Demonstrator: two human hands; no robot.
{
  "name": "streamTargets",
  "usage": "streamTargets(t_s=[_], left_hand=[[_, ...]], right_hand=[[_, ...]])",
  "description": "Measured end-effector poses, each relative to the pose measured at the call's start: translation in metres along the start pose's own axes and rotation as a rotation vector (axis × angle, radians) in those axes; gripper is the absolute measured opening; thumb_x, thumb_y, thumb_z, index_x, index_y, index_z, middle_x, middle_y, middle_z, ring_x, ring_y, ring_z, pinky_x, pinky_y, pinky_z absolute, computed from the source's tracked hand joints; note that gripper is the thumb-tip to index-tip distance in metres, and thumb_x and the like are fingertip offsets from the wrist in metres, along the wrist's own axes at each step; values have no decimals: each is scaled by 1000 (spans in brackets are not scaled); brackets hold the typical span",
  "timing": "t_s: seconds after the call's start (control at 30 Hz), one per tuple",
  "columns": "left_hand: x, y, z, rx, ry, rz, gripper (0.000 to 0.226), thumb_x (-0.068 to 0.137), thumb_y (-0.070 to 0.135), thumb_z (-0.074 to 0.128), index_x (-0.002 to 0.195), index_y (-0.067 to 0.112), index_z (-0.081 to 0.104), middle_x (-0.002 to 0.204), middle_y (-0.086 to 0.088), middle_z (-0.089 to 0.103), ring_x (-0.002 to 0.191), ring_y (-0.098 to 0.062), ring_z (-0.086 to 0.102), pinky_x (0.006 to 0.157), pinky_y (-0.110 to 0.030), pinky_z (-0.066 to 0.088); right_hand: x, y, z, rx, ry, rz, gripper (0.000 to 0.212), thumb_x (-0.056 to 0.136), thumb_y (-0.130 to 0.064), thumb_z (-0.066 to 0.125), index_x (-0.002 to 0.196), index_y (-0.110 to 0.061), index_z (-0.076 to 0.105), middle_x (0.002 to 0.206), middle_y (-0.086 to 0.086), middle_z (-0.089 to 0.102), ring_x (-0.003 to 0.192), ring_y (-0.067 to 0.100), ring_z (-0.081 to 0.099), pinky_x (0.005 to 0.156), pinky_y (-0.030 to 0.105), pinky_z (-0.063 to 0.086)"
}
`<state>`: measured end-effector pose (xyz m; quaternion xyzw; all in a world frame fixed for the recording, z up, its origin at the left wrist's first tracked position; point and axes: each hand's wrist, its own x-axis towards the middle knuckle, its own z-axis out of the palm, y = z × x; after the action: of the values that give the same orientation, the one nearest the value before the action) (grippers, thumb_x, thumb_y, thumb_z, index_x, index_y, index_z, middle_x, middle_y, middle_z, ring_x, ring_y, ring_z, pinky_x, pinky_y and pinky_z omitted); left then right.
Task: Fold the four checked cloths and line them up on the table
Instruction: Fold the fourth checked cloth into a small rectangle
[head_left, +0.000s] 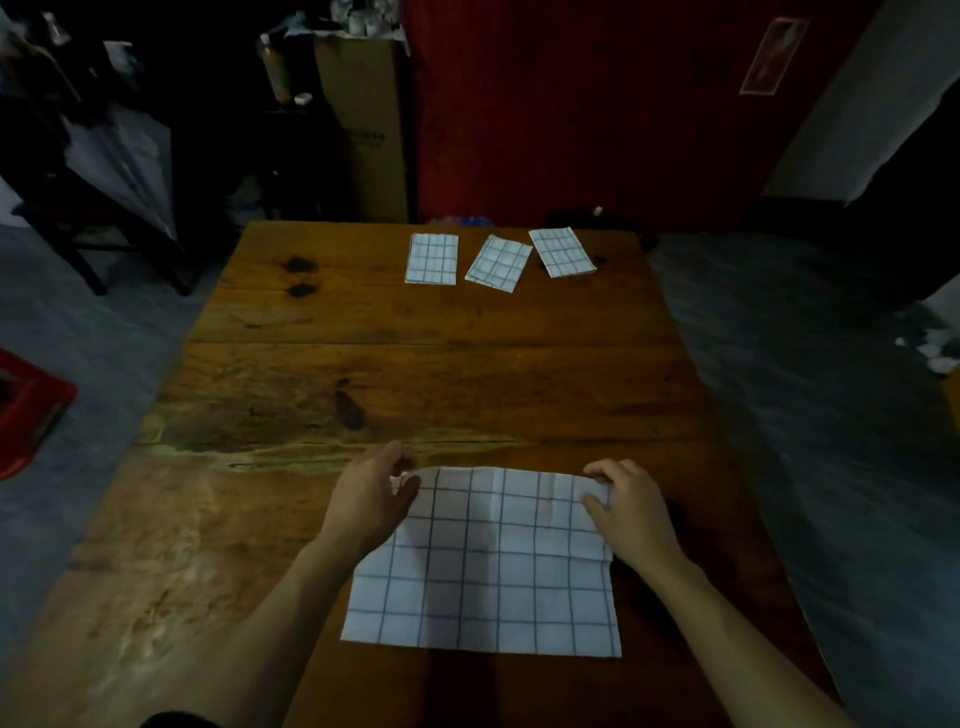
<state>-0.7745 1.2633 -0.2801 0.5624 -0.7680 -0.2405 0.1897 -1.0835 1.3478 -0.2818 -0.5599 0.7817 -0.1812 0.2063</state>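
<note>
A white cloth with a dark check (488, 566) lies spread flat on the near part of the wooden table (363, 364). My left hand (371, 496) pinches its far left corner. My right hand (626, 506) pinches its far right corner. Three folded checked cloths lie in a row near the far edge: the left one (432, 259) sits straight, the middle one (498, 264) is tilted, and the right one (562, 252) is tilted the other way.
A red crate (26, 405) stands on the floor to the left. A cardboard box (363, 119) and a red door (597, 104) are behind the table. A dark chair (78, 218) stands at the far left. White scraps (935, 348) lie on the floor at right.
</note>
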Motion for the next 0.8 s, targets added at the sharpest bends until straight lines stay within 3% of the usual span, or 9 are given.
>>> streamTargets(t_s=[0.17,0.3,0.43,0.53,0.63,0.8], left_hand=[[-1,-2,10,-5,56,-31,20,85,19,74,103,19,64,97,3,65,88,-14,58,67,-23,41],[-10,2,25,-3,-63,-24,21,88,23,70,106,23,61,102,9,58,90,-9,53,68,-18,39],[-35,13,57,47,-235,0,34,90,35,63,123,33,52,129,10,52,117,-9,48,96,-27,44],[-61,29,85,189,-325,86,55,89,38,61,139,36,38,147,10,36,137,-13,33,112,-34,33],[-77,30,103,307,-427,153,69,88,37,62,146,35,25,157,4,23,144,-20,19,117,-41,24],[-89,11,104,374,-490,213,66,90,36,61,148,31,29,160,2,18,147,-23,14,119,-43,21]], right_hand=[[-1,11,17,30,-72,-3,32,90,-24,67,122,-25,59,121,-6,54,118,13,49,97,30,45],[-9,12,33,28,-95,-50,31,92,-26,65,122,-25,59,123,-7,53,118,11,47,99,27,41],[-26,-1,54,-33,-206,-115,36,92,-34,62,127,-27,55,129,-9,49,124,10,43,106,30,38],[-50,-18,74,-130,-321,-168,53,92,-40,60,140,-32,41,147,-9,32,137,11,28,115,31,28],[-70,-26,92,-178,-406,-215,73,91,-35,62,152,-30,22,160,-8,8,148,14,7,118,31,16],[-86,-15,109,-227,-432,-262,80,91,-39,62,154,-30,12,163,-9,-6,148,11,-13,121,35,5]])
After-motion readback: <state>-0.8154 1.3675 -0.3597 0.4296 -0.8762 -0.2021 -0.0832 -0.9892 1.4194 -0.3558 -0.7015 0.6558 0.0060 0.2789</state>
